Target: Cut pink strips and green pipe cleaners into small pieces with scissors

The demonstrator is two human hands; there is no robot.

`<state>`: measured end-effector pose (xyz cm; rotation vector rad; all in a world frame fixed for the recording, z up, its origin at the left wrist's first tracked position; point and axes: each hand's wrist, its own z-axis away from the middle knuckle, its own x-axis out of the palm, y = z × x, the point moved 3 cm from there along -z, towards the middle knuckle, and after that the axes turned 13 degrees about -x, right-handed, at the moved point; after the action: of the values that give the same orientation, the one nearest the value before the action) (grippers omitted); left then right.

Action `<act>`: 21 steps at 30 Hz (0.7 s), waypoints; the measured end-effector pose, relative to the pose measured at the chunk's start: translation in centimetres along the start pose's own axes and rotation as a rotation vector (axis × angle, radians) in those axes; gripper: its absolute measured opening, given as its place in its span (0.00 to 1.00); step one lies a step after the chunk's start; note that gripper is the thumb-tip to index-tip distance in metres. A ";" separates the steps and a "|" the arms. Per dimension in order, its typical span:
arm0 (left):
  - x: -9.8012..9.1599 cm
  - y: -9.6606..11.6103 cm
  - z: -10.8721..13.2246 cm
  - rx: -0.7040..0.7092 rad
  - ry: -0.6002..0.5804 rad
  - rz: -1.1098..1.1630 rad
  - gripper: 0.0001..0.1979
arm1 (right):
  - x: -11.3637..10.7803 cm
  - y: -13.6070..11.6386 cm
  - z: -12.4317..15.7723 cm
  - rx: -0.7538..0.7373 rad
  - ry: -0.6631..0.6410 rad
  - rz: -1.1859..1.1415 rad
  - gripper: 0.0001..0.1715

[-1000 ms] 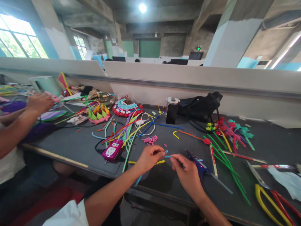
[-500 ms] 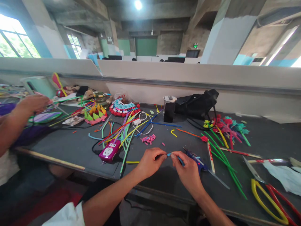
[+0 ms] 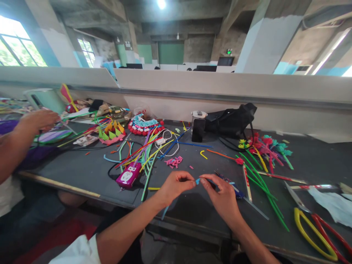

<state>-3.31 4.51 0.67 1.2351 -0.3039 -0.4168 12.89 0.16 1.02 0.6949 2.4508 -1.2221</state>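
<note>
My left hand [image 3: 176, 186] and my right hand [image 3: 222, 196] meet above the near edge of the dark table [image 3: 82, 168]. Both pinch a short light-blue strip [image 3: 197, 180] between thumb and fingertips, one at each end. A blue glue gun [image 3: 232, 187] lies just right of my right hand. A yellow strip [image 3: 154, 189] lies on the table left of my left hand.
A pink power strip [image 3: 128, 175] and a fan of coloured foam sticks [image 3: 145, 152] lie to the left. Green-stemmed craft flowers [image 3: 264, 150], yellow and red scissors handles [image 3: 316, 234] and a black bag [image 3: 231, 121] are to the right. Another person's hand [image 3: 38, 121] works at far left.
My two hands have drawn closer together around the blue strip, fingertips nearly touching. The view shifted slightly; the other person's hand stays at the left.
</note>
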 end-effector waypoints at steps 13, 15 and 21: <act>0.5 0.1 0.3 -0.223 -0.285 0.257 0.13 | 0.0 0.0 0.2 -0.050 0.012 0.037 0.13; 0.6 0.1 0.3 -0.206 -0.280 0.246 0.13 | -0.1 0.0 0.3 -0.062 0.030 0.062 0.13; 0.6 0.2 0.5 -0.195 -0.239 0.218 0.14 | -0.1 0.3 0.5 -0.059 0.001 0.116 0.13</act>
<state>-2.97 3.92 1.04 0.9503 -0.5825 -0.3954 13.17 -0.12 0.55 0.8098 2.4002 -1.1021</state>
